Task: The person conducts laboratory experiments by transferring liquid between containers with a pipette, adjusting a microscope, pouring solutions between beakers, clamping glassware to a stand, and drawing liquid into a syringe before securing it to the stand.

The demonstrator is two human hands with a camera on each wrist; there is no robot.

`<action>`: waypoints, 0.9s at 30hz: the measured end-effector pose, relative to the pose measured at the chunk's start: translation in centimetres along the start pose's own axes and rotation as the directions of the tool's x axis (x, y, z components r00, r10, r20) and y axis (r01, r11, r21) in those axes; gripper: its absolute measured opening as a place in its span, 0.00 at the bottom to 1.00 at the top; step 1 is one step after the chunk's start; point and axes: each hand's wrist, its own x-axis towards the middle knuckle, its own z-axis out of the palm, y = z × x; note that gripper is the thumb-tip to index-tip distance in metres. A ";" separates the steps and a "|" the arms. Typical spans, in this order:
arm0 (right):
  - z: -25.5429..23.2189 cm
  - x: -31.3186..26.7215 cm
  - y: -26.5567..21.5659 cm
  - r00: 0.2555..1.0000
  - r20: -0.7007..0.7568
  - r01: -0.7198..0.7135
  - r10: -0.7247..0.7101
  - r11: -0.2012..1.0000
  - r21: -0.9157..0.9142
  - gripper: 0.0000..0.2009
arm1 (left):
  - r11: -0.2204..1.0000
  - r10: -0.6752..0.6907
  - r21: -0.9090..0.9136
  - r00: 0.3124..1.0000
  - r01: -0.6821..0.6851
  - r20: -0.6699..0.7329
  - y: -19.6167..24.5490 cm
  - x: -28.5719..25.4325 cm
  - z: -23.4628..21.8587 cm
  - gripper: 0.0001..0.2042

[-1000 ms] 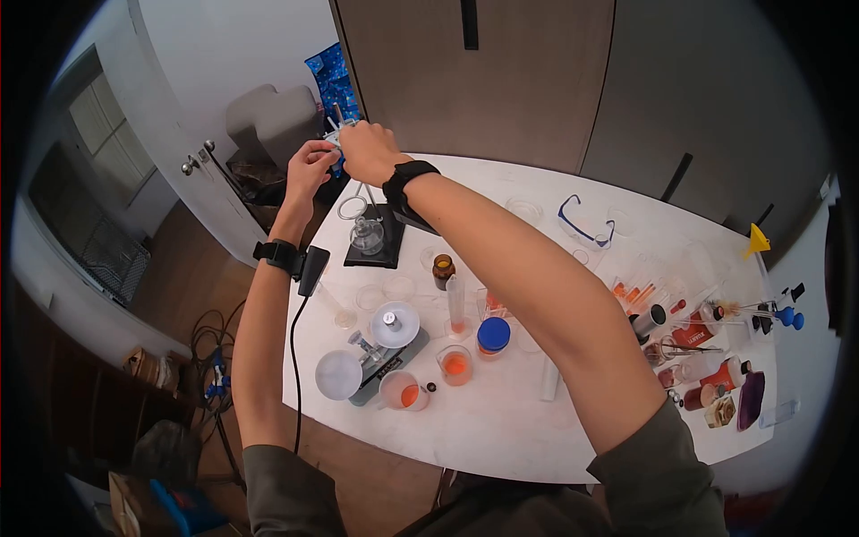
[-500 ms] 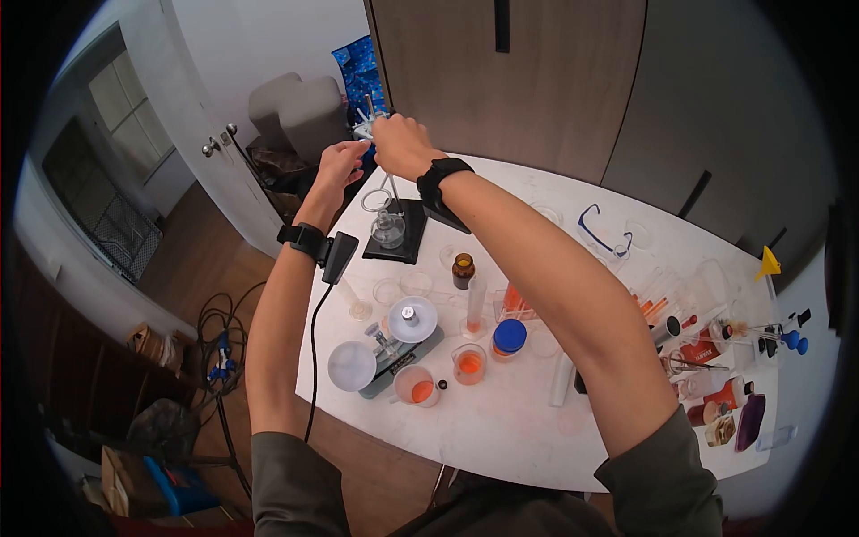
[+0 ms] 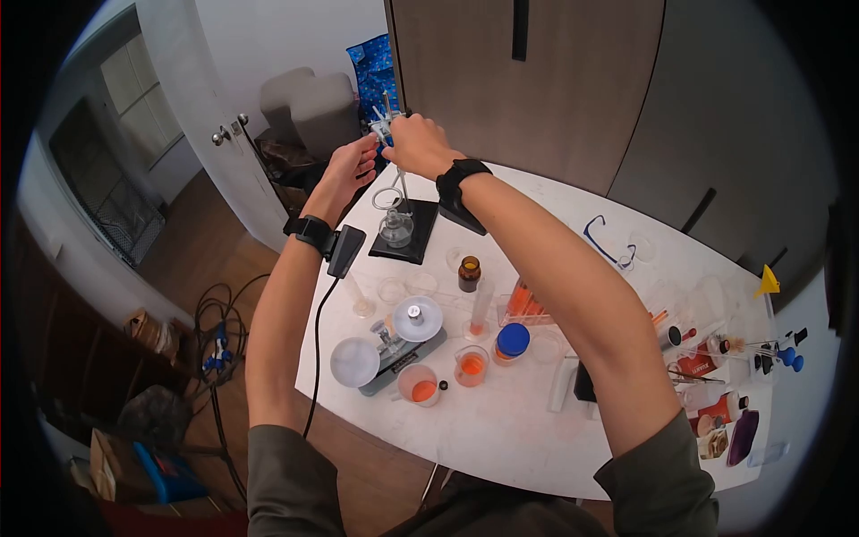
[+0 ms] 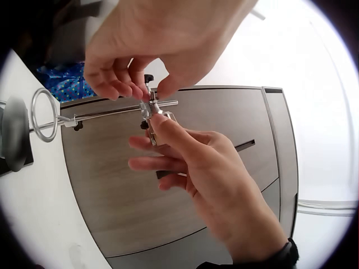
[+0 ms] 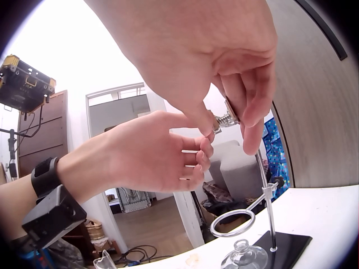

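Note:
A metal clamp (image 3: 382,128) (image 4: 146,111) (image 5: 226,120) is at the upper part of the stand's upright rod (image 4: 104,115) (image 5: 262,171). My right hand (image 3: 419,145) (image 4: 216,174) grips the clamp, thumb on one side and fingers on the other. My left hand (image 3: 346,173) (image 4: 162,42) (image 5: 148,151) pinches a small screw end of it between thumb and index finger, its other fingers loosely bent. Lower on the rod is a metal ring (image 3: 386,199) (image 5: 233,223). A glass flask (image 3: 395,229) (image 5: 244,258) stands on the black base (image 3: 422,234) beneath the ring.
On the white table (image 3: 501,430) stand a balance (image 3: 394,358), a brown bottle (image 3: 469,274), beakers of orange liquid (image 3: 472,365) and a blue-lidded jar (image 3: 513,340). Blue-rimmed goggles (image 3: 608,246) and several bottles lie right. Tall cabinets (image 3: 537,98) rise behind.
The head view has shifted, so the stand and both hands appear farther right. Both hands remain at the clamp; the left fingers look more spread than before.

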 end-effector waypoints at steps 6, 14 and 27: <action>-0.6 -0.1 -0.8 0.997 0.065 -0.049 0.051 0.998 -0.034 0.15 | 0.994 0.079 0.085 0.995 -0.073 -0.068 -0.2 -0.1 0.5 0.09; -0.2 -0.2 -0.3 1.000 0.006 -0.009 0.009 0.998 -0.069 0.13 | 0.909 0.307 0.319 0.948 -0.268 -0.079 -0.3 -1.0 1.9 0.08; -0.1 -0.3 -0.2 1.000 -0.011 -0.004 0.004 0.997 -0.073 0.13 | 0.910 0.399 0.199 0.895 -0.362 -0.197 0.2 -2.1 2.2 0.10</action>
